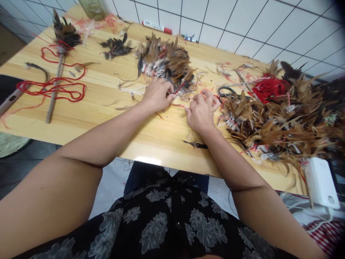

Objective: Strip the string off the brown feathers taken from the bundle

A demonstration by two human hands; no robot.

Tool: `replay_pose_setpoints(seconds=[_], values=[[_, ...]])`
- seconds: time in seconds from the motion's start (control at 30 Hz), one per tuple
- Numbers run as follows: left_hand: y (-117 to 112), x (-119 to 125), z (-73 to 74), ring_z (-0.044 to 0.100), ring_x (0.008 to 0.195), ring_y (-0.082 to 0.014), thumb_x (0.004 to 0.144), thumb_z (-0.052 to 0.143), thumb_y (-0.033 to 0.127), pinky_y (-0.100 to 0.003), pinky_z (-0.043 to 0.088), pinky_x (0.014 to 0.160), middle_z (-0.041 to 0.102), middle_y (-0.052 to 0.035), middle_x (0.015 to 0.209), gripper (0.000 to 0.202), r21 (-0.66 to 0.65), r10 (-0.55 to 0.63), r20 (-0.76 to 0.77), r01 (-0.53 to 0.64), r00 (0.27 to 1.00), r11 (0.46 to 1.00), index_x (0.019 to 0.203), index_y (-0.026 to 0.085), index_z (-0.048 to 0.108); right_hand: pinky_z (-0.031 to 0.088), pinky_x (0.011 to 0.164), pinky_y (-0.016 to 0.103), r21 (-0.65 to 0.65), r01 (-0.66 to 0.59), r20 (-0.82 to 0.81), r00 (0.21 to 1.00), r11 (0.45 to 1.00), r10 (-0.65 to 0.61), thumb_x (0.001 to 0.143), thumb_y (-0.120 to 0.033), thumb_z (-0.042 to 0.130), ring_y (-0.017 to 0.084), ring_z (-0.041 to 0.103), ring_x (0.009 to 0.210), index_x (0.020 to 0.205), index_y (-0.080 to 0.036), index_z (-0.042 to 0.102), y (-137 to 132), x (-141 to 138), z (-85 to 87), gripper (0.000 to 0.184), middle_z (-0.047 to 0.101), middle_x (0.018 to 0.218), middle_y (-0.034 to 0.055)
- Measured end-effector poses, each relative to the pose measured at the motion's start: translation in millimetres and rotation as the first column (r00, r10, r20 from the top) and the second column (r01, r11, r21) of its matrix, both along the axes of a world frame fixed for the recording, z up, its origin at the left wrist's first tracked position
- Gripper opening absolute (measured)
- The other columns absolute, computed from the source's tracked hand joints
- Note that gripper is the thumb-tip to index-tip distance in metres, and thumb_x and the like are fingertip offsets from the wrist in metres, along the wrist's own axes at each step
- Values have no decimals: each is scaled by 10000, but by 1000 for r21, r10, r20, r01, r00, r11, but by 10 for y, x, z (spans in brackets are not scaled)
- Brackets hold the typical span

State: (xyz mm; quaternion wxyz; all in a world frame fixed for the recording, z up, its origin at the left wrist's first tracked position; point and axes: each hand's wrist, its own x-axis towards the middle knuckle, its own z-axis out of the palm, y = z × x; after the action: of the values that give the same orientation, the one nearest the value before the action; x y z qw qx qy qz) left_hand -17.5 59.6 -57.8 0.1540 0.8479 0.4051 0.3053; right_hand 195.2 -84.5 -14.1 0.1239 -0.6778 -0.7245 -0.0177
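Note:
My left hand point(159, 95) is at the near edge of a pile of brown and black feathers point(172, 59). Its thumb and forefinger are pinched at a thin dark piece with red thread point(180, 87); what exactly they hold is too small to make out. To its right, my right hand point(201, 110) rests low over the table with fingers curled together among red string scraps. Whatever is between those fingers is hidden. A larger heap of brown feather bundles point(269, 126) lies just right of this hand.
On the left lies a stick with feathers tied at its top point(52, 97), under loops of red cord point(78, 86). Red string point(269, 88) and dark-handled scissors point(229, 91) lie right. A marker point(157, 27) sits by the tiled wall. A white device point(322, 181) stands at the right edge.

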Motion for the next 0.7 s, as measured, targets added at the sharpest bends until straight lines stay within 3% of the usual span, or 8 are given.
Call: replay_pose_setpoints(seconds=[0.17, 0.33, 0.43, 0.53, 0.6, 0.7], values=[[41, -70, 61, 732, 1158, -345, 1022, 719, 346, -559, 578, 1105, 755, -94, 1016, 123, -25, 103, 3, -103, 995, 994, 960, 245, 683, 315, 1329, 786, -50, 20, 15, 1000, 999, -19, 1121, -303, 545, 502, 415, 1717, 1361, -166, 862, -15, -7, 64, 421, 734, 1587, 254], [32, -300, 197, 653, 1213, -257, 1231, 438, 611, -515, 519, 1061, 776, -26, 1022, 428, -34, 207, -43, -208, 977, 977, 1212, 260, 681, 322, 1326, 778, -24, 30, 29, 999, 999, -29, 1128, -310, 559, 500, 385, 1746, 1413, -197, 834, -21, 0, 59, 412, 726, 1631, 231], [72, -399, 240, 605, 1197, -241, 1248, 294, 713, -535, 485, 1069, 774, -13, 1130, 567, -66, 275, -158, -288, 948, 956, 1297, 266, 638, 335, 1319, 766, 10, 34, 41, 999, 999, -35, 1131, -325, 566, 490, 374, 1756, 1436, -230, 813, -15, 14, 16, 403, 714, 1665, 208], [88, -419, 255, 592, 1219, -258, 1223, 368, 757, -569, 465, 1146, 747, -32, 1297, 541, -44, 357, -130, -365, 925, 930, 1292, 277, 608, 339, 1309, 766, 32, 34, 42, 998, 999, -36, 1133, -359, 573, 494, 355, 1762, 1409, -247, 816, -3, 27, -15, 385, 697, 1698, 202], [41, -373, 272, 577, 1266, -263, 1232, 422, 703, -572, 454, 1203, 718, -43, 1364, 481, 4, 343, -108, -344, 933, 939, 1322, 272, 616, 341, 1301, 761, 50, 35, 36, 999, 998, -37, 1129, -381, 585, 495, 349, 1759, 1415, -266, 813, 1, 34, -16, 383, 686, 1720, 191], [-98, -221, 307, 572, 1325, -281, 1224, 501, 574, -580, 446, 1264, 705, -67, 1353, 386, 59, 190, -130, -184, 973, 981, 1333, 262, 701, 353, 1280, 739, 88, 33, 28, 999, 996, -35, 1131, -411, 591, 493, 380, 1724, 1441, -286, 800, -5, 47, 1, 395, 678, 1718, 177]])
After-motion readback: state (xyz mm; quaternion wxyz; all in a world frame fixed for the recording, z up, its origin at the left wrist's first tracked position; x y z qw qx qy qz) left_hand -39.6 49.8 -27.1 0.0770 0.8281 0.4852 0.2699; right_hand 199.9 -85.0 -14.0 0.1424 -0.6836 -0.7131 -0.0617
